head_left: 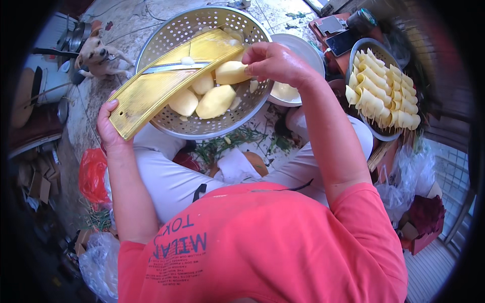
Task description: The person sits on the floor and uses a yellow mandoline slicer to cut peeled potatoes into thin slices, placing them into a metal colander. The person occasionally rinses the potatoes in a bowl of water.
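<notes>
From the head camera, we looked down on the person's two hands, set apart at opposite ends of a long yellow slicer (147, 93). The slicer lay aslant across a perforated metal colander (214, 135), its near end jutting past the rim on the left. The left hand (114, 126) was clamped on that near end, thumb over the top face. The right hand (277, 64) was at the far end with fingers bent toward the thumb — we could not tell whether it held anything.

We noted a pale metal blade (160, 68) running across the slicer, with a small whitish scrap (187, 60) on it. Below the slicer's lower edge, inside the colander, peeled potatoes (216, 102) sat close together, one just beside the right fingertips.

A pale basin (309, 53) stood just beyond the colander on the right. Farther right, we recorded an oval bowl (352, 81) heaped with rows of folded yellow slices (385, 96). A light-coated dog (96, 58) faced the work from the left — well apart from the hands. Green trimmings (212, 149) littered the floor between the person's legs.
</notes>
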### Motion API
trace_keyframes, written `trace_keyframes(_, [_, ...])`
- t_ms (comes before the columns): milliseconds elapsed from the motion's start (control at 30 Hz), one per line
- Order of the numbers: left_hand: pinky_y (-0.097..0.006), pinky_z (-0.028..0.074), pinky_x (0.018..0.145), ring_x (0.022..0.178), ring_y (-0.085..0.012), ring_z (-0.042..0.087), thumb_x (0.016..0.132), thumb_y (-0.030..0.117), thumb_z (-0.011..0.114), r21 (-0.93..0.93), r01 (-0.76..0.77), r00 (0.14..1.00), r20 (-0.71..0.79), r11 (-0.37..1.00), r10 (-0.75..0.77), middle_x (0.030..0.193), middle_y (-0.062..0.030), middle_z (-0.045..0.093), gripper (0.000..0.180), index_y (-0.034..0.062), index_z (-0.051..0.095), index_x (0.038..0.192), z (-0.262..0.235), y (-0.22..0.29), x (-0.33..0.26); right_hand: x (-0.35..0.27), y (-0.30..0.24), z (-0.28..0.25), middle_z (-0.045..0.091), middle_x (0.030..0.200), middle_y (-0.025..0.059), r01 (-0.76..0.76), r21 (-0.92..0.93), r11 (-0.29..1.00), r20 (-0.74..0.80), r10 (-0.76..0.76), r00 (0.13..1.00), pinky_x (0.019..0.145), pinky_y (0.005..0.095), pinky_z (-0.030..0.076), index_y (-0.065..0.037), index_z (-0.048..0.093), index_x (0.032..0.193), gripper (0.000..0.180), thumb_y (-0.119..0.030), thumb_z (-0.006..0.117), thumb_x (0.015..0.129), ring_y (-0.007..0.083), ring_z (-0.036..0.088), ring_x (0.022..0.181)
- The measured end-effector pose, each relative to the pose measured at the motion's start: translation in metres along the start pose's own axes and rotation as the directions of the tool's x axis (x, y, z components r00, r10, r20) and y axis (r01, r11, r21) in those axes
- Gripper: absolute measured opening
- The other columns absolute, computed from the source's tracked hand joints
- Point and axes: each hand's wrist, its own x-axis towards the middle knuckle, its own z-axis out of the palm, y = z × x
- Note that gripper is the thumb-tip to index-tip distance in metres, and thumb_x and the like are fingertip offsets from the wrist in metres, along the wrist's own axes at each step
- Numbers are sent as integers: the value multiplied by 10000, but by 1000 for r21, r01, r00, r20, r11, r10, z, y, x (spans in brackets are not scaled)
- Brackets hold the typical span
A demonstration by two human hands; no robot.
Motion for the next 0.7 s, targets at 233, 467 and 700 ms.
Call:
trace_keyframes(233, [-527, 492, 1047, 1159, -383, 628, 863, 101, 586, 51, -64, 983, -170, 997, 72, 1259, -235, 645, 437, 1, 575, 1288, 10, 4, -7, 14, 65, -51, 724, 959, 6, 103, 495, 863, -506, 189, 842, 658, 262, 531, -89, 703, 997, 169, -219, 706, 889, 108, 706, 872])
trace_keyframes(467, [-561, 452, 1082, 1238, -395, 588, 888, 125, 565, -2, -1, 999, 38, 1000, 1, 1344, -241, 611, 472, -7, 558, 1341, -13, 26, -11, 72, 225, -39, 683, 1140, 105, -642, 217, 735, -412, 665, 623, 759, 432, 538, -69, 693, 1186, 411, -289, 737, 841, 264, 650, 994])
trace_keyframes(700, [-646, 408, 1090, 1335, -422, 517, 928, 209, 547, 42, 13, 999, -31, 999, -11, 1473, -226, 527, 540, 39, 526, 1440, -28, 38, -23, 92, 314, -23, 644, 1342, 160, -710, 471, 524, -288, 852, 437, 1017, 415, 473, -54, 635, 1337, 588, -389, 728, 863, 289, 613, 1225])
